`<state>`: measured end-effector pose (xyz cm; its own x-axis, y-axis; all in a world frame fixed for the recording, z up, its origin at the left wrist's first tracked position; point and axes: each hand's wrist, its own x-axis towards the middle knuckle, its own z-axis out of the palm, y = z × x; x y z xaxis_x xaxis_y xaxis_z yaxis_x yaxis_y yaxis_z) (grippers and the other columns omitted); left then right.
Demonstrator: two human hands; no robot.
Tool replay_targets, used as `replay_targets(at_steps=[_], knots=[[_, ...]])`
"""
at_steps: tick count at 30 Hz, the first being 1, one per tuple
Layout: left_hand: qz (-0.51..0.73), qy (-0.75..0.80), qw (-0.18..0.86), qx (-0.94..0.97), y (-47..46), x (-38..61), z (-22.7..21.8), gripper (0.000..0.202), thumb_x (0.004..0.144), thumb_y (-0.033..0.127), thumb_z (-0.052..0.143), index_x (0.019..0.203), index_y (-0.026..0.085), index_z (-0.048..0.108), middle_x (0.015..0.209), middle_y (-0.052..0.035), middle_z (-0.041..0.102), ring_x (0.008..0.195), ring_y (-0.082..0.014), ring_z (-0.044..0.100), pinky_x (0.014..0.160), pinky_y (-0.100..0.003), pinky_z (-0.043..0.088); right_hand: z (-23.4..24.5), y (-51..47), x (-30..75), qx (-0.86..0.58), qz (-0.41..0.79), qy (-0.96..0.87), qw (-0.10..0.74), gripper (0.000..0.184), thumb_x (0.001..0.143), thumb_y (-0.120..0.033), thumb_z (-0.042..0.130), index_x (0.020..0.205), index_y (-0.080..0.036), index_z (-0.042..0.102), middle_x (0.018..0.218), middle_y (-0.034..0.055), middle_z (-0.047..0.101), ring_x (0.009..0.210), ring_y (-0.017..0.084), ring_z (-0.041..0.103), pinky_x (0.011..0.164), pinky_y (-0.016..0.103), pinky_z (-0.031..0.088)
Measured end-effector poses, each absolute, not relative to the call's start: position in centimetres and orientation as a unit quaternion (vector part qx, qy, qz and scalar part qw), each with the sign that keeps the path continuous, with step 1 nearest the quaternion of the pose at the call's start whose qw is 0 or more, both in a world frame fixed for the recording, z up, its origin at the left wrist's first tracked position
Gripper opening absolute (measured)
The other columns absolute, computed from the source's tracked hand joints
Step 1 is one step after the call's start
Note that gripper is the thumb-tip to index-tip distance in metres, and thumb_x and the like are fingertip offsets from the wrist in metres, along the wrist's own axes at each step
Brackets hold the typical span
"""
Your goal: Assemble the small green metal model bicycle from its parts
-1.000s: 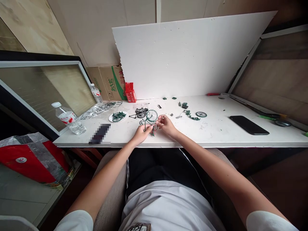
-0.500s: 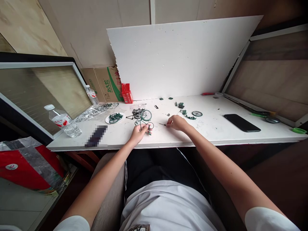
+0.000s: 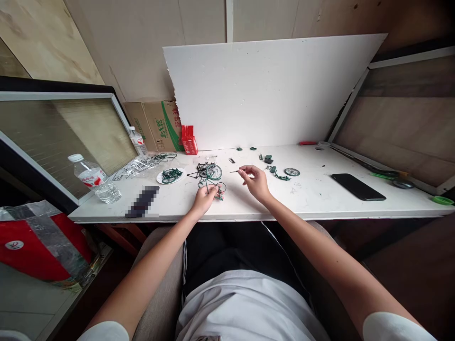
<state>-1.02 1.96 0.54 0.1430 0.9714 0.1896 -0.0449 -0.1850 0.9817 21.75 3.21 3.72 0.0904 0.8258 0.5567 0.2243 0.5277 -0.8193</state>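
Note:
A small green model bicycle (image 3: 212, 176) stands on the white table (image 3: 320, 199), partly put together, with one spoked wheel up at the back. My left hand (image 3: 204, 198) is closed round its frame near a thin black ring (image 3: 221, 187). My right hand (image 3: 254, 182) hovers to the right of the model and pinches a thin dark rod (image 3: 234, 171) that points left. Loose green parts (image 3: 280, 176) and a second spoked wheel (image 3: 292, 172) lie to the right of my right hand.
A white plate with green parts (image 3: 169, 175) and plastic part sprues (image 3: 142, 163) lie left of the model. Two water bottles (image 3: 94, 179) stand at the left, a black phone (image 3: 358, 186) at the right. A red box (image 3: 189, 140) and cardboard carton (image 3: 156, 125) sit by the leaning white board (image 3: 270, 90).
My right hand left the model, reached right to the table and came back up holding a thin rod. My left hand stayed on the model.

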Motion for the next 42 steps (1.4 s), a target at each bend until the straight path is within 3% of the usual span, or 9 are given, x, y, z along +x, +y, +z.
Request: replay_targets(at_steps=[4,11,16,23,42], knots=[[0.516,0.414,0.489,0.569,2.1,-0.9,0.5,0.043,0.086,0.051,0.076,0.101,0.010,0.073,0.088,-0.0124,0.079,0.071,-0.0204,0.075,0.069,-0.031,0.059,3.2,2.1,20.1,-0.382,0.198,-0.640,0.636,0.034,0.100,-0.055,0.064,0.103,-0.022,0.071,0.102,0.0074,0.073,0.080,0.018,0.067,0.059,0.029,0.058],[0.518,0.405,0.494,0.569,2.1,-0.9,0.5,0.038,0.088,0.047,0.076,0.100,0.011,0.072,0.085,-0.0116,0.079,0.069,-0.0202,0.074,0.069,-0.032,0.060,1.1,2.0,19.3,-0.300,0.040,-0.756,0.581,0.020,0.110,-0.031,0.049,0.103,-0.024,0.067,0.094,0.0065,0.075,0.086,0.020,0.071,0.077,0.034,0.058],[0.508,0.391,0.488,0.593,2.3,-1.0,0.2,0.040,0.088,0.051,0.077,0.092,0.012,0.071,0.086,-0.0121,0.078,0.072,-0.0204,0.074,0.070,-0.033,0.061,0.8,2.2,19.3,-0.301,0.050,-0.763,0.570,0.018,0.109,-0.028,0.050,0.105,-0.023,0.067,0.095,0.0068,0.076,0.083,0.019,0.072,0.075,0.033,0.059],[0.506,0.382,0.492,0.596,2.7,-1.0,-0.4,0.041,0.088,0.052,0.076,0.095,0.011,0.072,0.089,-0.0128,0.078,0.072,-0.0197,0.074,0.071,-0.033,0.062,0.6,2.2,19.3,-0.296,0.043,-0.769,0.565,0.021,0.104,-0.017,0.048,0.105,-0.022,0.069,0.095,0.0059,0.077,0.079,0.018,0.073,0.073,0.032,0.060],[0.493,0.397,0.493,0.597,2.1,-1.1,0.4,0.034,0.091,0.044,0.075,0.099,0.011,0.073,0.088,-0.0119,0.079,0.072,-0.0197,0.074,0.071,-0.032,0.061,0.9,1.9,19.2,-0.299,0.031,-0.766,0.568,0.020,0.106,-0.021,0.051,0.106,-0.022,0.072,0.095,0.0066,0.079,0.080,0.019,0.074,0.074,0.033,0.060]])
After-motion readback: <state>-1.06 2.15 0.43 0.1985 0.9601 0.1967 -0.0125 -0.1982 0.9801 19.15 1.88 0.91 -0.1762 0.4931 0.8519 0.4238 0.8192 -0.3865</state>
